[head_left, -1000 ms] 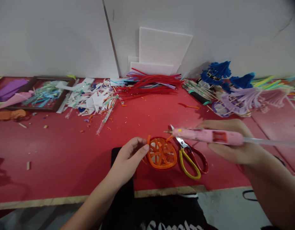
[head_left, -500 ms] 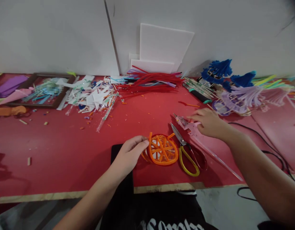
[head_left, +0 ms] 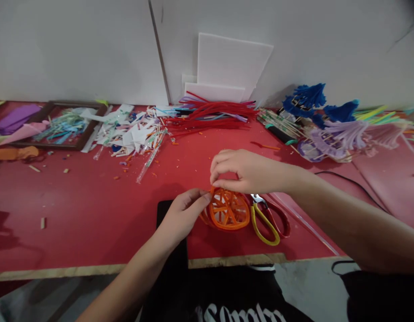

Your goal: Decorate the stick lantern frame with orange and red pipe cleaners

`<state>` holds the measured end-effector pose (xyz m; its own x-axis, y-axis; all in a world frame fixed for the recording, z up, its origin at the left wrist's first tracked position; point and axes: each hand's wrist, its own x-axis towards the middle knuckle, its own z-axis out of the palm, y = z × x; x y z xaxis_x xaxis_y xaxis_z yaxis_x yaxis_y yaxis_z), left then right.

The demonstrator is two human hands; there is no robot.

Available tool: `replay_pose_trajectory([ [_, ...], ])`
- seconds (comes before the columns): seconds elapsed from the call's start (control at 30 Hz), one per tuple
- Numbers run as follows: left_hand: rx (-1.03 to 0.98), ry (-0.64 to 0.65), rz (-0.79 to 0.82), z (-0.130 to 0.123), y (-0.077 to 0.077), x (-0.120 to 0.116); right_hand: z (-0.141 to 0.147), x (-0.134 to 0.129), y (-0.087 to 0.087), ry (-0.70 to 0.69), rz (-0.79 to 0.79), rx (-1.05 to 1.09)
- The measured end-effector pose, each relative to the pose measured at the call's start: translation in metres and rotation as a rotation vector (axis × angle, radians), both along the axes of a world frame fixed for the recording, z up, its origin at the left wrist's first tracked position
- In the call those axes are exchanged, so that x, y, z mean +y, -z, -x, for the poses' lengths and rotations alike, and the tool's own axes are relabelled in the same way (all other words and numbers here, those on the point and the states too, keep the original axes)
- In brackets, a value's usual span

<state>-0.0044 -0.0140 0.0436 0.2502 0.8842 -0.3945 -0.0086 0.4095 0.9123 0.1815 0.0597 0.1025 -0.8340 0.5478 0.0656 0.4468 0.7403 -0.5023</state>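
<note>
An orange pipe-cleaner wheel [head_left: 228, 210], a ring with crossing spokes, is tilted over the red table near its front edge. Its left side is pinched between the thumb and fingers of my left hand [head_left: 184, 214]. From above, my right hand [head_left: 238, 172] closes its fingertips on the upright orange end at the wheel's upper left. Just right of the wheel lie scissors [head_left: 265, 221] with one yellow and one red handle; their blades are hidden under my right hand. A clear glue stick [head_left: 307, 223] stretches under my right forearm, and the pink glue gun is covered by that hand.
Red pipe cleaners [head_left: 213, 114] lie in a bundle by the wall. White scraps [head_left: 134, 134] and a brown frame [head_left: 52, 145] are at the back left. Blue fringed pieces [head_left: 307, 100] and lilac ones [head_left: 343, 134] sit at the back right. A black cable [head_left: 354, 185] crosses the right side.
My right hand has let go of the pink glue gun and moved left onto the upper end of the orange wheel. My left hand keeps its pinch in nearly the same place.
</note>
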Motion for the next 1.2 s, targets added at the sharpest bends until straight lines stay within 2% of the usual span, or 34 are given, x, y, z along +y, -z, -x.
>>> replay_pose_trajectory([
  [0.13, -0.016, 0.013, 0.037, -0.001, -0.001, 0.000, -0.002, 0.000, -0.005, 0.040, 0.070, 0.012],
  [0.3, 0.062, 0.017, -0.016, -0.003, -0.005, -0.002, 0.000, -0.011, -0.009, 0.118, 0.073, 0.004],
  [0.47, 0.149, -0.006, -0.094, -0.004, -0.004, -0.004, 0.003, -0.029, -0.007, 0.228, -0.020, 0.029],
  [0.63, 0.130, -0.063, -0.132, -0.006, 0.000, -0.009, 0.007, -0.042, 0.002, 0.303, -0.200, 0.067],
  [0.77, 0.049, -0.082, -0.097, -0.008, 0.000, -0.015, 0.006, -0.046, 0.009, 0.257, -0.373, 0.072],
  [0.9, 0.040, -0.052, -0.035, -0.008, 0.003, -0.018, 0.003, -0.047, 0.014, 0.164, -0.478, 0.028],
  [1.07, 0.186, -0.047, -0.154, -0.004, 0.007, -0.015, 0.000, -0.053, 0.023, 0.188, -0.509, 0.099],
  [1.2, 0.187, 0.094, -0.226, 0.000, 0.006, -0.007, -0.002, -0.056, 0.026, 0.196, -0.485, 0.146],
])
